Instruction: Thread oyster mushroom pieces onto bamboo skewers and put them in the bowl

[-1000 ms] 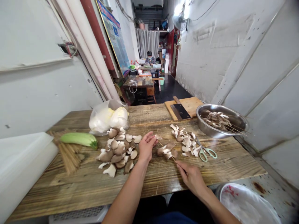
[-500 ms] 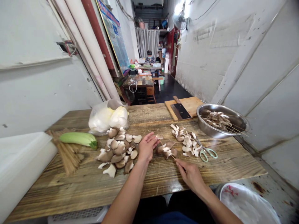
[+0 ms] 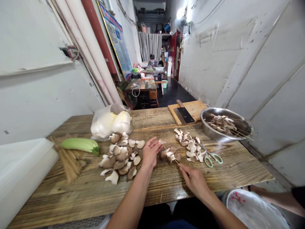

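Your right hand [image 3: 194, 179] grips the near end of a skewer [image 3: 177, 162] threaded with mushroom pieces [image 3: 171, 153], while your left hand [image 3: 151, 152] is at its far end, by another piece. A mushroom pile [image 3: 121, 156] lies to your left; scissors [image 3: 213, 158] touch the smaller pile [image 3: 189, 144] on your right, near a steel bowl [image 3: 216, 136].

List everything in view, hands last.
Table: 1, brown, centre
Loose mushrooms: many, brown-white, two piles on table
Skewer: 1, tan, through mushrooms between hands
Bowl: 1, silver, right, holding skewered mushrooms
Scissors: 1, green-handled, right pile
Board: 1, tan, table's far edge
Cleaver: 1, dark, on board
Bag: 1, clear, far left
Squash: 1, green, on sticks
Sticks: many, tan, left
Bin: 1, white-lined, lower right
Fan: 1, grey, right wall
Poster: 1, blue, left wall
Distant clutter: uncountable
Left hand: 1, bare, skewer's far end
Right hand: 1, bare, gripping skewer's near end
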Motion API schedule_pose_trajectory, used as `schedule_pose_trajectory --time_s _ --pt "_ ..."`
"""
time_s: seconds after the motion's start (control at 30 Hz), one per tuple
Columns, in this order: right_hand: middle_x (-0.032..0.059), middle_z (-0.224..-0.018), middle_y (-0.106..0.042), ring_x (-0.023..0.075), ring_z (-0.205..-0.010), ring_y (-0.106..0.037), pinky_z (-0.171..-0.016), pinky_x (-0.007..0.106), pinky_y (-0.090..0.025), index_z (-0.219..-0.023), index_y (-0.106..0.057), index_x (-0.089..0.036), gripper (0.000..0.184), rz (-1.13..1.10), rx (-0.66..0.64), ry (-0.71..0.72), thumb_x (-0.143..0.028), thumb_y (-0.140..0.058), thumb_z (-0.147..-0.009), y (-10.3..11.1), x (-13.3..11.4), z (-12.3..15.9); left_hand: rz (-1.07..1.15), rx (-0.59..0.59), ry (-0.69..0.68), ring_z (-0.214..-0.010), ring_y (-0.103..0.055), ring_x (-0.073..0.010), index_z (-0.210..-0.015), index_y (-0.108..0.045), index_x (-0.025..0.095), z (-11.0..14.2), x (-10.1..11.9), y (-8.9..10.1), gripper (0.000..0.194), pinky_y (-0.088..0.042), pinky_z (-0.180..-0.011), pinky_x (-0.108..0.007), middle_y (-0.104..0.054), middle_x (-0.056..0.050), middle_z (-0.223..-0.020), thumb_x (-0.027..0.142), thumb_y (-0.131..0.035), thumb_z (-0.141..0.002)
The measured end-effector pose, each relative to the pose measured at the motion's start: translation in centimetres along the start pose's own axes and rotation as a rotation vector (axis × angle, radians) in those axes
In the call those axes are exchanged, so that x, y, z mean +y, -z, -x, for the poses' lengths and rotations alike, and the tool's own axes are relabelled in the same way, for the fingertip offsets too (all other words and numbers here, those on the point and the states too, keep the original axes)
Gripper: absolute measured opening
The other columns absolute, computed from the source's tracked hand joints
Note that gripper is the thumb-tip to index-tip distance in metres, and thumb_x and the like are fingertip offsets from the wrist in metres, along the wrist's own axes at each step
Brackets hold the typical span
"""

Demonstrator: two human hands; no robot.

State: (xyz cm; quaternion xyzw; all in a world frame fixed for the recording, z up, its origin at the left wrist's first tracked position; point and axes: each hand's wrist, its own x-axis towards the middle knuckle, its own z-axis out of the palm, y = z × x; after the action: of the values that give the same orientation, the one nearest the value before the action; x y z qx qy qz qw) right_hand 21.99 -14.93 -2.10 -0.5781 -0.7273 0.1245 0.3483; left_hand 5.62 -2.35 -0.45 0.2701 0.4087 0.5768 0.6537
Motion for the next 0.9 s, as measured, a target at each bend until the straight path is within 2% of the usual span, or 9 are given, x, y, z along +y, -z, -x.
schedule_pose_trajectory --time_s 0.33,0.53,0.73,0.9 --pt "0.0064 -0.097 -0.071 0.0193 -0.081 -0.069 -0.074 0.028 -0.054 -0.108 -0.065 -0.02 0.032 -0.013 0.007 -0.019 -0.021 -0.04 -0.088 -0.2 0.1 0.0 -0.039 -0.007 -0.003 -0.063 -0.062 -0.0107 -0.105 -0.047 0.017 0.2 -0.1 -0.1 0.06 -0.05 -0.068 -0.027 -0.065 -0.001 -0.073 0.02 -0.079 -0.054" --pt "0.0068 -0.097 -0.071 0.0193 -0.082 -0.069 -0.074 0.027 -0.054 -0.109 -0.065 -0.02 0.033 -0.043 0.015 -0.029 -0.021 -0.039 -0.089 -0.3 -0.1 0.0 -0.022 0.004 0.009 -0.058 -0.062 -0.0112 -0.1 -0.044 0.018 0.1 -0.6 0.0 0.054 -0.05 -0.068 -0.028 -0.064 0.0 -0.069 0.017 -0.077 -0.058" --pt "0.0074 -0.099 -0.071 0.0194 -0.083 -0.068 -0.075 0.028 -0.053 -0.111 -0.064 -0.02 0.034 -0.039 0.008 -0.03 -0.021 -0.038 -0.089 -0.6 -0.2 -0.1 0.098 0.046 0.062 -0.066 -0.066 -0.016 -0.091 -0.042 0.019 -0.4 -1.2 0.2 0.043 -0.051 -0.075 -0.033 -0.065 -0.001 -0.067 0.01 -0.072 -0.062" --pt "0.007 -0.101 -0.07 0.0191 -0.087 -0.068 -0.078 0.028 -0.053 -0.112 -0.063 -0.02 0.034 -0.028 0.009 -0.011 -0.019 -0.039 -0.089 -0.7 -0.1 0.0 0.048 0.075 0.074 -0.059 -0.064 -0.013 -0.091 -0.043 0.019 -0.3 -1.2 0.2 0.042 -0.049 -0.065 -0.026 -0.064 0.0 -0.063 0.014 -0.073 -0.061"
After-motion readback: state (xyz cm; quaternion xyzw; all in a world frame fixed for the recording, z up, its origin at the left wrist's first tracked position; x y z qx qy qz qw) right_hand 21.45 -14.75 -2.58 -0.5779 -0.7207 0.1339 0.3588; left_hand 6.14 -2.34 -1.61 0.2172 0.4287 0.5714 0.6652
